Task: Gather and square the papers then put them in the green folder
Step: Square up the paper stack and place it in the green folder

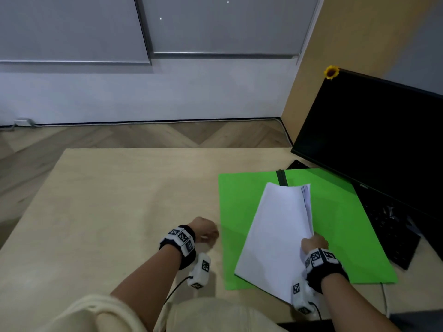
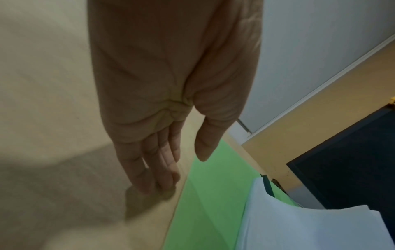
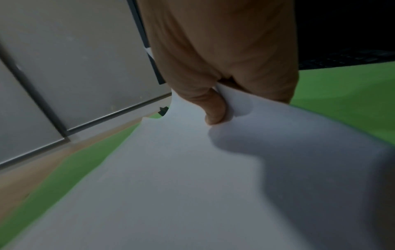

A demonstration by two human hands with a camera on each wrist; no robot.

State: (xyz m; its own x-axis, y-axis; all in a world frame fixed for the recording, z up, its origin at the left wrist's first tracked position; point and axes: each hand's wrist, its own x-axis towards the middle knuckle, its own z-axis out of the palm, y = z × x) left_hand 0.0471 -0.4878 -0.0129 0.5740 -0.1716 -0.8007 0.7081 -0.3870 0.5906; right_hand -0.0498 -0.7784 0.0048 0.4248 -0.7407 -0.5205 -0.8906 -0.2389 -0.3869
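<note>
A stack of white papers (image 1: pixel 275 231) lies slanted over the open green folder (image 1: pixel 237 202) on the wooden desk. My right hand (image 1: pixel 314 243) pinches the stack's right edge, thumb on top (image 3: pixel 213 111), and that edge lifts and fans a little. The papers (image 3: pixel 181 177) fill the right wrist view, with the green folder (image 3: pixel 346 88) behind them. My left hand (image 1: pixel 205 232) hovers over the desk just left of the folder, holding nothing. In the left wrist view its fingers (image 2: pixel 153 165) hang straight, close to the tabletop, beside the folder (image 2: pixel 209 194) and the papers (image 2: pixel 299 225).
A black monitor (image 1: pixel 374 140) stands at the right behind the folder, with a black keyboard (image 1: pixel 393 233) under the folder's right side. A black elastic strap (image 1: pixel 281 177) crosses the folder's far edge. The bare desk (image 1: pixel 115 202) stretches left.
</note>
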